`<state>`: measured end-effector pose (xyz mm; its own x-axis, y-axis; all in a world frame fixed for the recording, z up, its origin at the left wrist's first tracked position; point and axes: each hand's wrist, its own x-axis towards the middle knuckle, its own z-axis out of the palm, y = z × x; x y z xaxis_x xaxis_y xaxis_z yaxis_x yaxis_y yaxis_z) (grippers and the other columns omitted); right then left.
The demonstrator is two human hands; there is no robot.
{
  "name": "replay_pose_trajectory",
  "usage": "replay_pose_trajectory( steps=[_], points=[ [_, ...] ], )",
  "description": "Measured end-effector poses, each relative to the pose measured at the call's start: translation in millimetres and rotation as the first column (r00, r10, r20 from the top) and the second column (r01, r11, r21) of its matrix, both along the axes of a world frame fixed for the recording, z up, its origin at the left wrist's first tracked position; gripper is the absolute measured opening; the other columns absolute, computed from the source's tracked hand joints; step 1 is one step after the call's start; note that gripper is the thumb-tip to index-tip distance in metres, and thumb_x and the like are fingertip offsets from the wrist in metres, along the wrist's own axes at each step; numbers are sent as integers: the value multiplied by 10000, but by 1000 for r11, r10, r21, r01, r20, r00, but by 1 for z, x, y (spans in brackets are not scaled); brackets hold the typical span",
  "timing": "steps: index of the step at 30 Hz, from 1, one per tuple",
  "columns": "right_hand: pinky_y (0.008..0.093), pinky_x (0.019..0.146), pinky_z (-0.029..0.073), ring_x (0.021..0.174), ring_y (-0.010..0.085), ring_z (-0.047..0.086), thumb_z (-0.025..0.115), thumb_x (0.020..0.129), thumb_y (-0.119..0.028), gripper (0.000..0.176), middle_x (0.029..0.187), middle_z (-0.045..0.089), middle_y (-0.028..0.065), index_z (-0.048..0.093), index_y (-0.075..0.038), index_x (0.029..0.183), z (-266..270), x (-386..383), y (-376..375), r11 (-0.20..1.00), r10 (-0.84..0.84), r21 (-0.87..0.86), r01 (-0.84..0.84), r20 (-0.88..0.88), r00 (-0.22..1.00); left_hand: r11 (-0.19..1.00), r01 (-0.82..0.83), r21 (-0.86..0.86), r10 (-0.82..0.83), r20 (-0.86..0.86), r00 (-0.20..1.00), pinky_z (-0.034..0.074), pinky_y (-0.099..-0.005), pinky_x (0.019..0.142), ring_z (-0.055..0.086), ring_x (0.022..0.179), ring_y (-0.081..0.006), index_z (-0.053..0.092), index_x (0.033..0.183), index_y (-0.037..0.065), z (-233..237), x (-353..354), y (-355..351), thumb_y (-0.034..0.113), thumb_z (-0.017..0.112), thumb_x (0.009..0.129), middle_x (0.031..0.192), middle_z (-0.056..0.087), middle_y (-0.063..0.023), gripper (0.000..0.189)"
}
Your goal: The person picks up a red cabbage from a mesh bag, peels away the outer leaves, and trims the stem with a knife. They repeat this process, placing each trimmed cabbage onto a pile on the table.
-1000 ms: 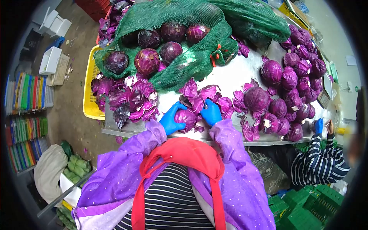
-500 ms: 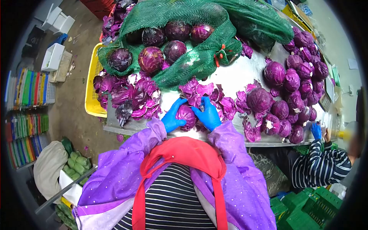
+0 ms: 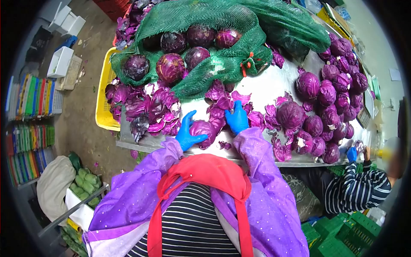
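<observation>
A small red cabbage [image 3: 203, 133] rests on the metal table [image 3: 261, 88] close to its front edge. Blue-gloved, my left hand [image 3: 188, 132] lies against the cabbage's left side, thumb and fingers spread around it. My right hand [image 3: 236, 118], gloved the same way, is off the cabbage to its right, fingers apart, beside loose purple leaves [image 3: 218, 115]. Behind the hands lies a green mesh bag [image 3: 201, 88] with several larger cabbages [image 3: 170, 67] showing in its opening.
A leaf pile [image 3: 156, 107] lies at left by a yellow crate [image 3: 102, 103]. Many trimmed cabbages [image 3: 327, 93] cover the table's right part. A co-worker [image 3: 357, 188] in a striped top stands at the right edge, near green crates [image 3: 342, 233].
My right hand has come off the cabbage and moved slightly right and up. My left hand and the cabbage have shifted a little left, and the leaves behind them have moved.
</observation>
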<state>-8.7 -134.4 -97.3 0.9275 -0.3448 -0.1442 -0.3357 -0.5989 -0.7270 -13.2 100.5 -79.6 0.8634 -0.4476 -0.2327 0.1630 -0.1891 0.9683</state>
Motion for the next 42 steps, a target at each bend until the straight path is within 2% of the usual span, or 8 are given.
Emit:
replay_pose_trajectory(
  steps=[2, 8, 12, 14, 17, 25, 32, 42],
  points=[
    [496, 640, 477, 768, 440, 615, 661, 780, -207, 358, 825, 612, 264, 423, -37, 985, 1, 1, -8, 994, -90, 57, 91, -19, 996, 994, 73, -81, -92, -266, 960, 364, -375, 1045, 434, 1224, -253, 355, 1360, 89, 19, 1, 15, 213, 806, 698, 1317, 427, -151, 810],
    [388, 636, 482, 708, 303, 620, 717, 775, -205, 432, 812, 618, 177, 482, -15, 1084, 50, -17, -18, 979, -190, 84, 185, 66, 980, 951, -255, -174, 183, -348, 919, 400, -355, 1003, 493, 1146, -224, 432, 1272, 30, 4, -6, 23, 207, 769, 744, 1222, 505, -124, 650],
    [340, 733, 495, 813, 246, 618, 721, 787, -193, 395, 890, 616, 139, 561, -8, 1097, 61, -45, 20, 945, 67, 313, -96, 102, 993, 958, -276, -84, 238, -309, 921, 400, -359, 998, 493, 1145, -232, 446, 1267, 31, 5, -2, 6, 256, 784, 732, 1220, 502, -137, 671],
    [363, 773, 495, 855, 293, 623, 716, 785, -198, 422, 906, 613, 149, 556, -5, 1124, 56, -46, 38, 944, 175, 238, -230, 232, 957, 970, -237, -59, 210, -289, 934, 397, -363, 998, 492, 1144, -241, 445, 1271, 31, 5, -3, 1, 287, 800, 714, 1226, 493, -149, 708],
    [355, 797, 489, 907, 280, 633, 702, 800, -181, 346, 978, 629, 174, 598, 2, 1074, 49, -41, 43, 932, 243, 237, -275, 155, 958, 983, -59, 173, 56, 21, 998, 397, -379, 1000, 484, 1144, -284, 413, 1297, 33, 7, -10, -1, 320, 852, 629, 1233, 446, -176, 850],
    [401, 721, 493, 845, 363, 631, 647, 799, -161, 257, 901, 627, 229, 608, 4, 992, 37, -38, 31, 954, 225, 195, -229, 46, 973, 951, 54, 304, -111, 171, 979, 383, -406, 1002, 470, 1141, -327, 413, 1274, 39, 21, -6, -13, 331, 885, 539, 1220, 430, -172, 921],
    [286, 751, 494, 823, 119, 608, 645, 855, -144, 224, 901, 663, 68, 625, -6, 1030, 65, -29, 27, 807, 88, 584, -89, 31, 996, 934, -90, 345, -124, 550, 826, 398, -445, 970, 436, 1135, -369, 439, 1243, 64, 47, 8, -24, 271, 861, 496, 1198, 415, -187, 883],
    [311, 752, 510, 825, 178, 649, 665, 821, -163, 298, 918, 674, 151, 629, -2, 1070, 61, -27, 23, 941, 152, 301, -153, 29, 988, 909, -87, 407, -226, 657, 719, 386, -504, 939, 422, 1114, -413, 477, 1224, 126, 20, 20, -34, 346, 844, 508, 1219, 408, -222, 834]
  ],
)
